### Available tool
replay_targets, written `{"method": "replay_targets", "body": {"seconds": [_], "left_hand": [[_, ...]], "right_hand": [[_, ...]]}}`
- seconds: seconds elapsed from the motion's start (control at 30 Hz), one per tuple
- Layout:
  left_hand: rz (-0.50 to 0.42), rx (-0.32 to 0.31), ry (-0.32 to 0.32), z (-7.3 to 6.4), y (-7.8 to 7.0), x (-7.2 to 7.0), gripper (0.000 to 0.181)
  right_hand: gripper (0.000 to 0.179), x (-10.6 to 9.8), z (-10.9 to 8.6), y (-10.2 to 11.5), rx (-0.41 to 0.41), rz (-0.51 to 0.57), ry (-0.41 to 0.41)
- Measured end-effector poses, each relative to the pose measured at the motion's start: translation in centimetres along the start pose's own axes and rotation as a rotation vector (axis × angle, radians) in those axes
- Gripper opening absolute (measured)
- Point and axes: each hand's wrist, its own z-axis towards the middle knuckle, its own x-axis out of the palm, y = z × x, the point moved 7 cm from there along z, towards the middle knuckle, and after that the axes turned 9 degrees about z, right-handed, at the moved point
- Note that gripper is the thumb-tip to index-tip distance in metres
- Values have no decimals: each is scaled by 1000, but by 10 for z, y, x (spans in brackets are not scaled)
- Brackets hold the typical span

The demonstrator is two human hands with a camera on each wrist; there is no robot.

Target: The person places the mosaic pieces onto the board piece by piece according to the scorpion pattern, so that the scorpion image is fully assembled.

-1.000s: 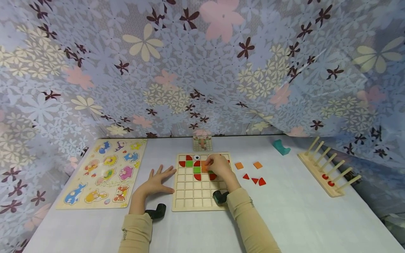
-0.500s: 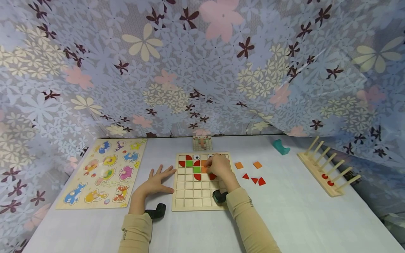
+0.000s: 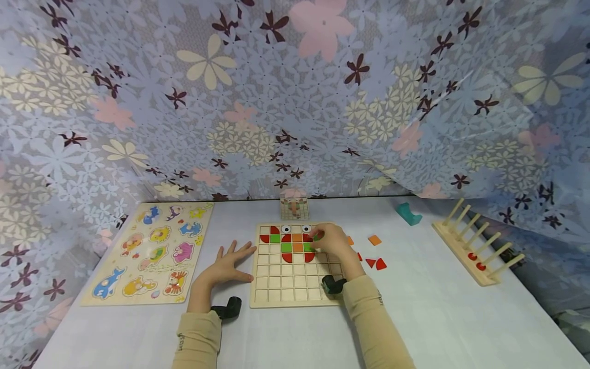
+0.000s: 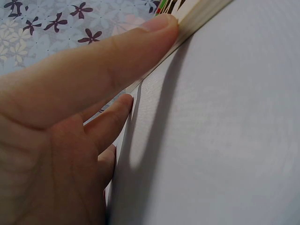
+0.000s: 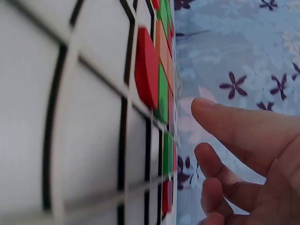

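Observation:
A wooden grid board [image 3: 268, 282] lies on the table. Its upper rows hold red curved pieces [image 3: 287, 258], green squares [image 3: 286, 247], orange squares [image 3: 297, 247] and two eye discs [image 3: 286, 229]. My left hand [image 3: 226, 267] has its fingers spread, with the thumb touching the board's left edge; the left wrist view shows this thumb [image 4: 140, 44] close up. Over the board's upper right is my right hand [image 3: 333, 240]. In the right wrist view nothing lies between its thumb and loosely bent fingers [image 5: 208, 159]; it hovers apart from the pieces.
Right of the board lie loose orange squares [image 3: 375, 240] and red pieces [image 3: 381, 264]. A small pattern card [image 3: 295, 209] stands behind the board. Farther right are a teal block [image 3: 409, 214] and a peg rack [image 3: 465, 256]. An animal puzzle [image 3: 152, 256] lies at left.
My right hand has let go of the orange square, which now sits in the grid under the other orange one, and moved right. The left hand has stayed put.

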Motion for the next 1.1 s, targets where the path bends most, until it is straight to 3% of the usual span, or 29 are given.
{"method": "replay_targets", "body": {"seconds": [0.8,1.1], "left_hand": [[-13,-6,-6,4,4,1,84],[-10,0,-7,3,5,2,84]], "right_hand": [[28,-49,-14,-57,111,242,-103],[44,-54,-13,-72,174,156,-105]]}}
